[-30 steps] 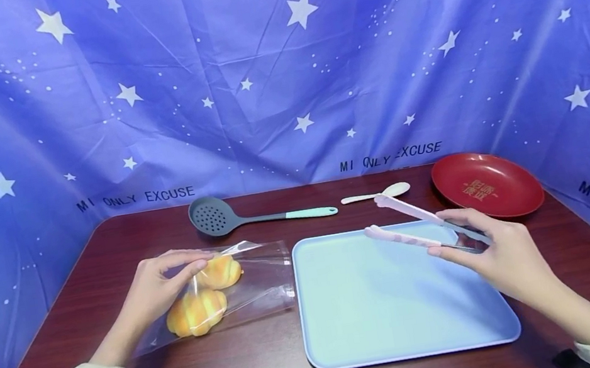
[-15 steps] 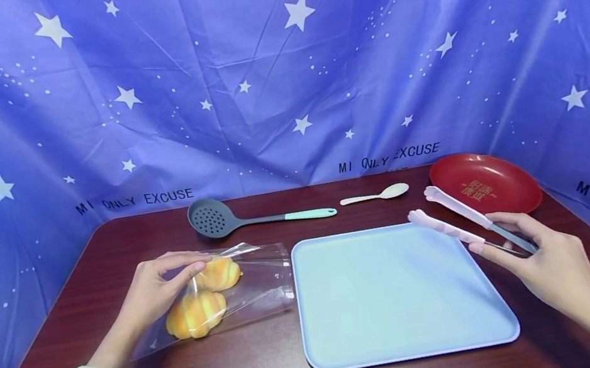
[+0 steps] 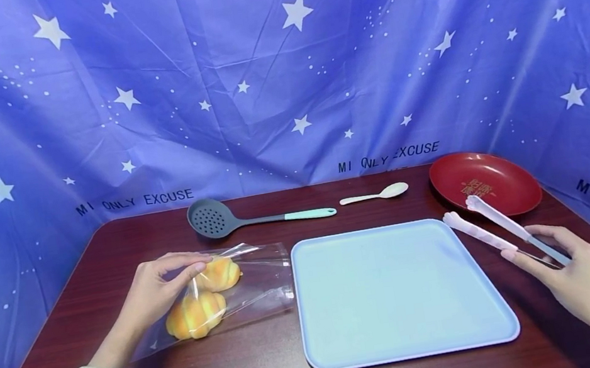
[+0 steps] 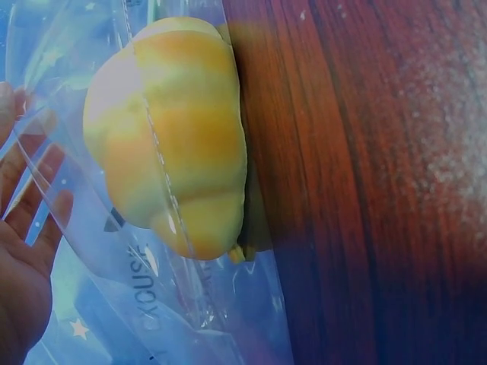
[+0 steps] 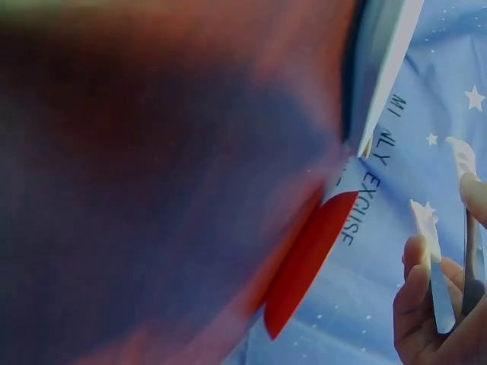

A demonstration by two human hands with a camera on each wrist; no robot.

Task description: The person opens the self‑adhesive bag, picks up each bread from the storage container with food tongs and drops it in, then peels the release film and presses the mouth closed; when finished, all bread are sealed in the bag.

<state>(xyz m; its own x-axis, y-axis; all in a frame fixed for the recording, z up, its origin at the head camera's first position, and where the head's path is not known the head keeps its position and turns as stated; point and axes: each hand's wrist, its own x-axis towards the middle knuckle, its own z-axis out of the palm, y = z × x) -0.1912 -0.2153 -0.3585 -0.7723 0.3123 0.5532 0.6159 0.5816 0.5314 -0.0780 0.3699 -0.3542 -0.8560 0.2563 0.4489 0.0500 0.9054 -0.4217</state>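
Observation:
My left hand (image 3: pixel 157 288) holds the upper edge of a clear plastic bag (image 3: pixel 272 279) between thumb and fingers, at the table's left. Inside the bag lie two golden-striped bread rolls, a nearer bread roll (image 3: pixel 196 315) and a farther one (image 3: pixel 219 273). In the left wrist view one bread roll (image 4: pixel 171 137) shows large through the film, with the fingers (image 4: pixel 30 179) beside it. My right hand (image 3: pixel 589 273) grips pink-tipped tongs (image 3: pixel 497 220) by their metal arms, right of the tray. The tongs' tips stand apart with nothing between them, overlapping the red plate's near edge in the head view.
A pale blue tray (image 3: pixel 397 296) lies mid-table. Behind it are a white spoon (image 3: pixel 392 190) and a grey slotted skimmer (image 3: pixel 211 219) with a mint handle. The red plate (image 3: pixel 500 179) sits at the back right. A blue starry cloth (image 3: pixel 280 84) hangs around the table's sides.
My right hand has carried the tongs rightward and a little toward me, from over the tray to beside it. The left hand, bag and bread rolls have stayed put.

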